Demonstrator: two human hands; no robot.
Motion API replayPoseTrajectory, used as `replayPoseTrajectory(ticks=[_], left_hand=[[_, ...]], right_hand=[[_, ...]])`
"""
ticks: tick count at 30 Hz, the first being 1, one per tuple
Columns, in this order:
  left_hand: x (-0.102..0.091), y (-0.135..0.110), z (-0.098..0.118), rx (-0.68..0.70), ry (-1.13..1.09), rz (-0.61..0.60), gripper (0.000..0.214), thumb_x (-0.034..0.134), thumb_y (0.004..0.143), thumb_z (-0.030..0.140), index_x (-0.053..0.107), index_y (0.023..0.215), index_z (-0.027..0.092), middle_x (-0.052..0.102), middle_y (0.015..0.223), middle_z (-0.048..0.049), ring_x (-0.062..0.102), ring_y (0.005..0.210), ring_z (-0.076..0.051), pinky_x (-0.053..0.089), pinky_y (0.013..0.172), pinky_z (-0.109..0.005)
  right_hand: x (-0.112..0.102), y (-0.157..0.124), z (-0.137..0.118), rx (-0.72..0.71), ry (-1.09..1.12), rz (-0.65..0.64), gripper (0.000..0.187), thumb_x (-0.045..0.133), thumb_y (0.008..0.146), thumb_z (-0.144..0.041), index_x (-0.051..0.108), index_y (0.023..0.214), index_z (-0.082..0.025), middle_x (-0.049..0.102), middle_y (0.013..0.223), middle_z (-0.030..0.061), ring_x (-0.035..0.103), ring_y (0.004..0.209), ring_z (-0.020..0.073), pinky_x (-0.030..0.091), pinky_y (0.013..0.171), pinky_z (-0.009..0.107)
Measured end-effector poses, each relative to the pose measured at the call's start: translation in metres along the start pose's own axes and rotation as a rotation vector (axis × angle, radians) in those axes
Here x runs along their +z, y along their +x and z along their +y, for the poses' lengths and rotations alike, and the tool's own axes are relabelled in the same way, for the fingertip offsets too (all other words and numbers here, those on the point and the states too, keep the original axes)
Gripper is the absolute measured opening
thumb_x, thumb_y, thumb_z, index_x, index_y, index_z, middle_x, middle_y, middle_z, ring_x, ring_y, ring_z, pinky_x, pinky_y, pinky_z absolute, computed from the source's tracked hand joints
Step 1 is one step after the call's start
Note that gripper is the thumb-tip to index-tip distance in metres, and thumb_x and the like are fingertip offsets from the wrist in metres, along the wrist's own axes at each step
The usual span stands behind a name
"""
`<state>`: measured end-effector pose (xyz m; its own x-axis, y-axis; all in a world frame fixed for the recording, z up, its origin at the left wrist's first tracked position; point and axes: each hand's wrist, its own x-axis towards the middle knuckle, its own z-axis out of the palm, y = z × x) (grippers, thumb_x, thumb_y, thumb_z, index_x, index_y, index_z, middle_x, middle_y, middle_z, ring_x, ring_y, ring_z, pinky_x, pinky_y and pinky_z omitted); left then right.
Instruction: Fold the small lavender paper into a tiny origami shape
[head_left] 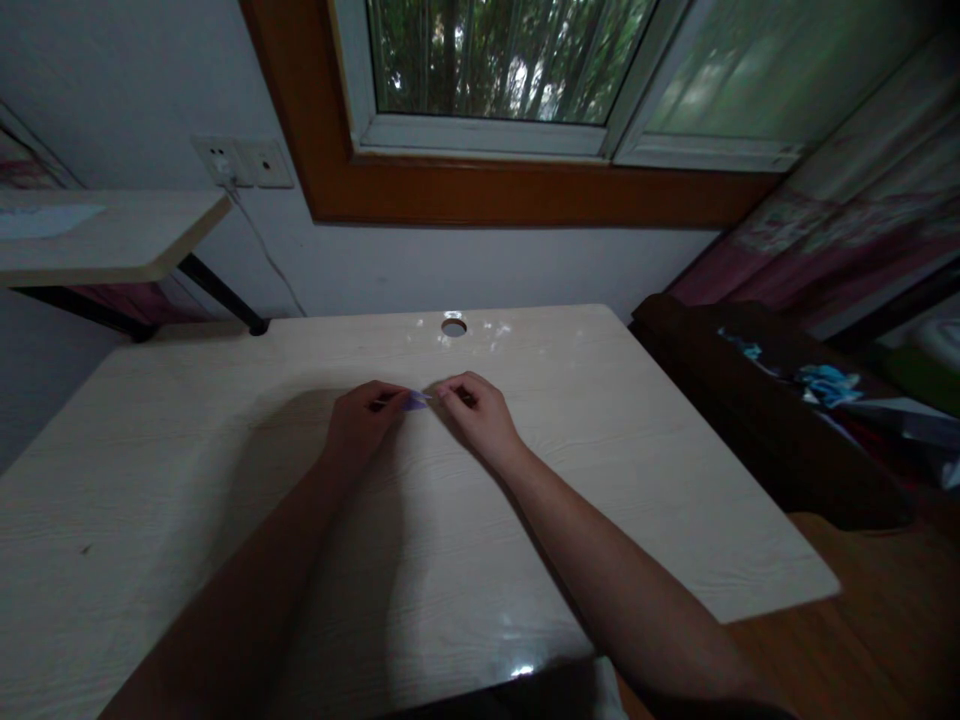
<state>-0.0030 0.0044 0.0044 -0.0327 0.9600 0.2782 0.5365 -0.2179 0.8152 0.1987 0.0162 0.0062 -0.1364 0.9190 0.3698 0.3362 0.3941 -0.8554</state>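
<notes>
My left hand (364, 418) and my right hand (478, 412) meet over the middle of a pale wooden desk (225, 520). Both hands are closed in a pinch on a small purple piece (416, 401) that shows between the fingertips. The piece looks like thin paper or plastic, too small to name further. My forearms stretch from the near edge across the desk top.
A round cable hole (454, 325) sits near the desk's far edge. A raised shelf (105, 235) stands at the left, with wall sockets (240, 162) and a cord behind. A window (510, 70) is above. A dark cabinet with clutter (780, 400) stands at the right.
</notes>
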Motion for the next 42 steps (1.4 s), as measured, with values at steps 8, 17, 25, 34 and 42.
replayPoseTrajectory(ticks=[8, 17, 25, 34, 42], left_hand=[[0.003, -0.001, -0.003, 0.084, 0.016, -0.072, 0.019, 0.068, 0.083, 0.039, 0.075, 0.085, 0.022, 0.077, 0.084, -0.0033, 0.07, 0.074, -0.019, 0.054, 0.073, -0.029], [-0.001, -0.002, 0.003, 0.033, 0.01, -0.108, 0.021, 0.066, 0.084, 0.039, 0.075, 0.085, 0.02, 0.076, 0.083, -0.0035, 0.068, 0.071, -0.017, 0.053, 0.069, -0.027], [-0.003, -0.002, 0.002, 0.007, -0.022, -0.132, 0.015, 0.065, 0.083, 0.03, 0.073, 0.086, 0.018, 0.074, 0.08, -0.0025, 0.066, 0.07, -0.016, 0.052, 0.069, -0.026], [-0.002, -0.005, 0.003, 0.254, -0.259, -0.269, 0.022, 0.056, 0.086, 0.015, 0.07, 0.103, 0.02, 0.067, 0.101, -0.0062, 0.067, 0.085, -0.015, 0.058, 0.073, -0.026], [0.001, -0.005, -0.001, 0.307, -0.169, -0.26, 0.02, 0.062, 0.084, 0.014, 0.07, 0.102, 0.02, 0.07, 0.099, -0.0058, 0.069, 0.09, -0.016, 0.059, 0.082, -0.028]], right_hand=[[0.008, -0.005, -0.004, -0.113, -0.072, -0.15, 0.014, 0.06, 0.092, -0.03, 0.073, 0.093, -0.024, 0.066, 0.085, 0.0041, 0.061, 0.08, 0.0172, 0.047, 0.073, 0.029], [0.004, -0.004, -0.005, -0.177, -0.13, -0.133, 0.013, 0.056, 0.094, -0.024, 0.069, 0.092, -0.021, 0.065, 0.089, 0.0054, 0.06, 0.086, 0.018, 0.046, 0.079, 0.03], [0.005, -0.003, -0.001, -0.097, -0.083, -0.091, 0.012, 0.058, 0.089, -0.021, 0.068, 0.085, -0.019, 0.064, 0.081, 0.0032, 0.058, 0.076, 0.0162, 0.044, 0.071, 0.028], [0.007, -0.002, 0.009, 0.208, 0.229, -0.1, 0.011, 0.062, 0.081, -0.026, 0.068, 0.081, -0.017, 0.067, 0.075, 0.0008, 0.058, 0.068, 0.0138, 0.045, 0.069, 0.028], [0.007, -0.001, 0.004, 0.186, 0.359, -0.097, 0.014, 0.062, 0.087, -0.031, 0.068, 0.09, -0.019, 0.067, 0.08, 0.002, 0.06, 0.07, 0.0141, 0.05, 0.069, 0.028]])
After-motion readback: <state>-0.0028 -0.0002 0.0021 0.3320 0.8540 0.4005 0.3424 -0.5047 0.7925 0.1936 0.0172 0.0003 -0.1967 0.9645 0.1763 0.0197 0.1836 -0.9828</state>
